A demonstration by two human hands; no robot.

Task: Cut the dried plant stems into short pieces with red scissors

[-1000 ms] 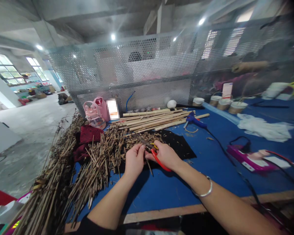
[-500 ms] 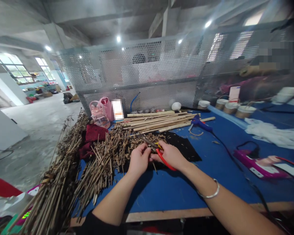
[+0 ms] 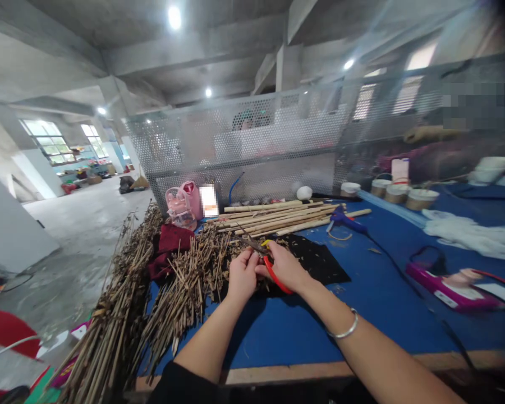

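Observation:
Red-and-yellow-handled scissors point(image 3: 273, 274) sit in my right hand point(image 3: 287, 268), their dark blades angled up and left over the dried plant bits. My left hand point(image 3: 243, 274) is closed in a pinch right beside the blades, on what looks like a dried stem, mostly hidden by the fingers. Both hands nearly touch, above a black cloth point(image 3: 320, 261) strewn with brown dried pieces. Left of them lies a heap of cut dried stems point(image 3: 193, 275).
A tall bundle of dried stalks point(image 3: 105, 320) leans at the table's left edge. Pale sticks point(image 3: 278, 219) lie behind the hands. To the right are a blue glue gun point(image 3: 348, 220) with its cord, a magenta device point(image 3: 450, 289) and white plastic point(image 3: 471, 233). Perforated metal panel point(image 3: 252, 146) stands behind.
The view has tilted up slightly and swung left. Both hands stay together with the scissors; the thin stem end that stuck out below them is no longer visible.

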